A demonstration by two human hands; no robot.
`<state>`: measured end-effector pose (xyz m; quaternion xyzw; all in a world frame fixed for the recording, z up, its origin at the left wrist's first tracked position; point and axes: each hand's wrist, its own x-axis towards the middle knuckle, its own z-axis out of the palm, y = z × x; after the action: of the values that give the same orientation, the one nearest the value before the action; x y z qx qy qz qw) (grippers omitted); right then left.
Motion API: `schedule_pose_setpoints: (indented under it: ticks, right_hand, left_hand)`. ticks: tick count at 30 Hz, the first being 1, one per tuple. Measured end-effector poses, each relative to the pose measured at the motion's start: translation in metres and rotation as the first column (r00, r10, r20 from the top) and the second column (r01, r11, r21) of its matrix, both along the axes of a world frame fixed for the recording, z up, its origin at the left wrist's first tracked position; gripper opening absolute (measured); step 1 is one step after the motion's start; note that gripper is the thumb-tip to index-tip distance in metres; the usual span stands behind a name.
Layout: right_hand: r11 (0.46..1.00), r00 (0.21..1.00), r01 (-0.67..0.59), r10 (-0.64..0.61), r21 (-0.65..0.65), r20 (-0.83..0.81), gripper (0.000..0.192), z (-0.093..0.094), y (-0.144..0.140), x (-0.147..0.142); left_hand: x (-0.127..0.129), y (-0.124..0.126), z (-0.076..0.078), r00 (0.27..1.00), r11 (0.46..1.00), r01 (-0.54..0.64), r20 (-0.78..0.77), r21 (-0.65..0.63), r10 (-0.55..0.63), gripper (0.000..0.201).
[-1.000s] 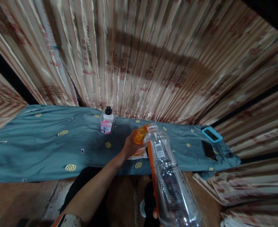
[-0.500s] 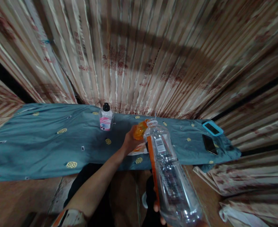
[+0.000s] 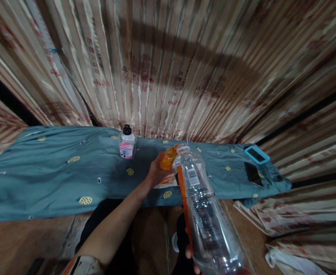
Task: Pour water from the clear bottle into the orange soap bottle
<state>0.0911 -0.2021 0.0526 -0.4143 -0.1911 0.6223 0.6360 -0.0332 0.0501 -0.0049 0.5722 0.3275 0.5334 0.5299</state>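
My left hand (image 3: pixel 155 171) is wrapped around an orange see-through container (image 3: pixel 168 159) above the cloth; its exact kind is unclear. In my right hand (image 3: pixel 188 252), mostly hidden behind it, is a large clear plastic bottle (image 3: pixel 206 214) with an orange label edge and a barcode. The bottle leans away from me, its uncapped-looking neck close beside the orange container. Whether the two touch, or liquid passes between them, I cannot tell. Under my left hand lies a flat white and orange piece (image 3: pixel 168 181), partly covered.
A blue-green cloth with pineapples (image 3: pixel 56 175) covers the long narrow table. Left of my hands stands a black-capped bottle with a pink label (image 3: pixel 127 143). On the right lie a blue-framed device (image 3: pixel 257 154) and a dark phone (image 3: pixel 253 173). Striped curtains (image 3: pixel 156 76) hang behind.
Hardly anything differs. Both hands keep their hold on the orange container and the clear bottle, and the view has shifted very slightly.
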Motion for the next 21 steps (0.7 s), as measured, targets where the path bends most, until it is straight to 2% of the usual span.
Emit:
schedule_pose_setpoints:
  ticks: [10, 17, 21]
  right_hand:
    - [1.0, 1.0, 0.02, -0.02, 0.01, 0.018, 0.045, 0.0042, -0.0001, -0.0029]
    - [1.0, 1.0, -0.008, 0.008, -0.006, 0.018, 0.045, 0.0006, -0.0003, -0.0046]
    - [0.998, 0.999, -0.054, 0.054, -0.027, 0.002, 0.052, -0.0012, -0.0034, -0.0067]
  left_hand:
    - [0.0004, 0.0, 0.0011, 1.0, 1.0, 0.005, 0.018, -0.016, -0.005, 0.056]
    - [0.0013, 0.0018, -0.0023, 0.997, 0.997, 0.059, 0.055, -0.047, -0.056, 0.057]
    - [0.0005, 0.002, -0.0017, 0.999, 0.999, 0.023, 0.03, -0.022, -0.022, 0.053]
